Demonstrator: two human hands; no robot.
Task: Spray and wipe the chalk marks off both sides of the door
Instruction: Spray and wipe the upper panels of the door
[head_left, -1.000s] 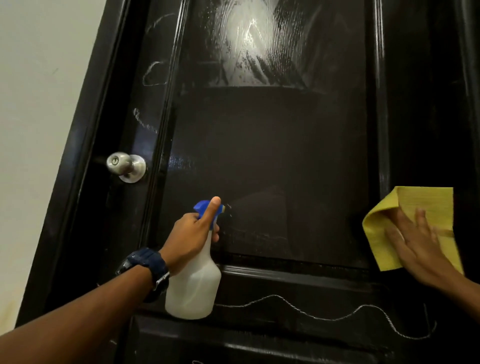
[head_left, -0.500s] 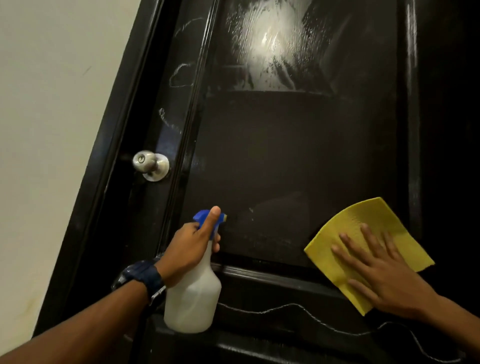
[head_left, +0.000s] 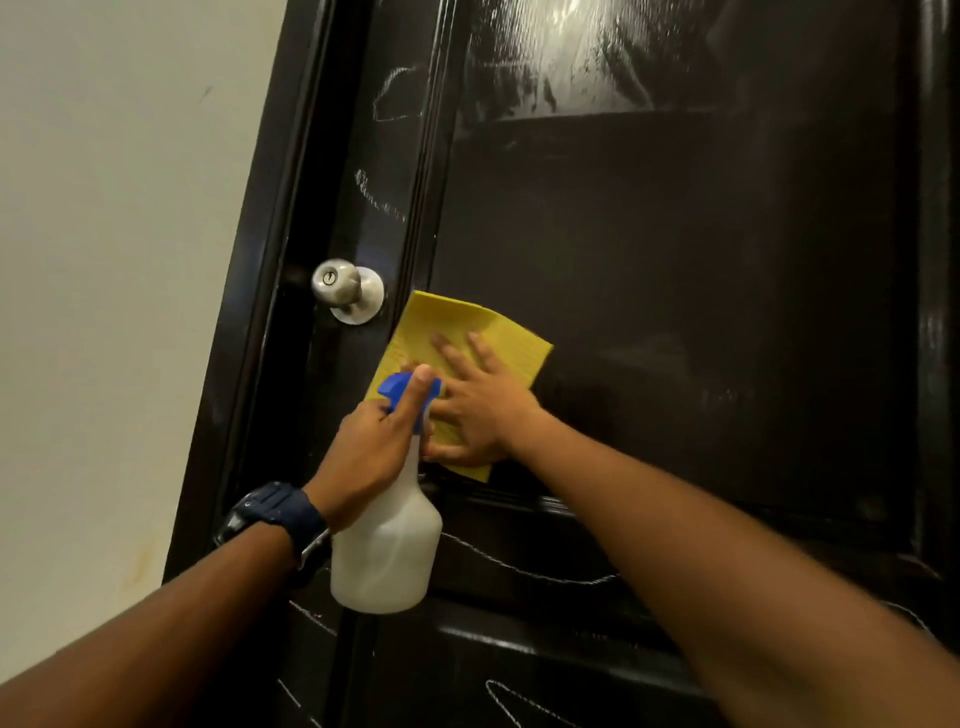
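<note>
A black panelled door (head_left: 675, 291) fills the view, with wet smears at its top. White chalk marks (head_left: 395, 93) run down its left stile, and a wavy chalk line (head_left: 524, 569) crosses the lower rail. My left hand (head_left: 371, 449) grips a white spray bottle (head_left: 387, 551) with a blue trigger head, the index finger lying along the top. My right hand (head_left: 478, 405) presses a yellow cloth (head_left: 457, 332) flat against the panel's lower left corner, fingers spread. The bottle's head hides part of the cloth and my right fingers.
A silver door knob (head_left: 345, 288) juts out just left of the cloth. A pale wall (head_left: 114, 260) lies left of the black door frame (head_left: 270, 249). More chalk scribbles (head_left: 519, 701) show at the door's bottom.
My right hand has slid the yellow cloth leftward across the panel, from the right side to beside the knob. My left hand keeps the bottle in about the same place.
</note>
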